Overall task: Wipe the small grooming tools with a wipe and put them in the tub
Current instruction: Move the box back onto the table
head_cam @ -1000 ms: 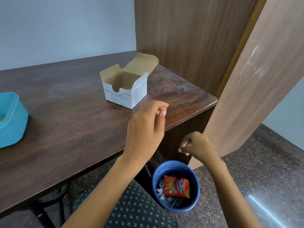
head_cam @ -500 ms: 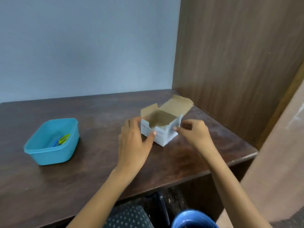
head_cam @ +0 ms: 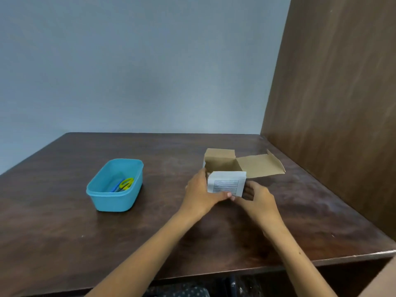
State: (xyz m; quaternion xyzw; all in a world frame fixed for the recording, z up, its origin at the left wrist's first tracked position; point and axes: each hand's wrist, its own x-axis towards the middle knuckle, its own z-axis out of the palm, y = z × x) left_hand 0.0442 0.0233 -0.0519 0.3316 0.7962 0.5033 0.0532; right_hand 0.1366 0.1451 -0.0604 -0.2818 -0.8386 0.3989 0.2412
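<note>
A small white cardboard wipe box (head_cam: 226, 184) stands on the dark wooden table (head_cam: 192, 232) with its brown flaps open. My left hand (head_cam: 201, 192) grips its left side, thumb across the lower front. My right hand (head_cam: 257, 199) holds the box's lower right corner, fingers curled behind it. Left of them sits a light blue plastic tub (head_cam: 100, 200), and inside it lie small grooming tools (head_cam: 123, 185) with yellow and blue handles. The inside of the box looks bare; no wipe shows.
A brown wooden panel (head_cam: 332, 114) rises along the table's right side, and a grey wall stands behind. The table's front edge runs just under my forearms.
The view swung up from the blue bin under the table. Both hands came up from near the bin onto the table and took hold of the box.
</note>
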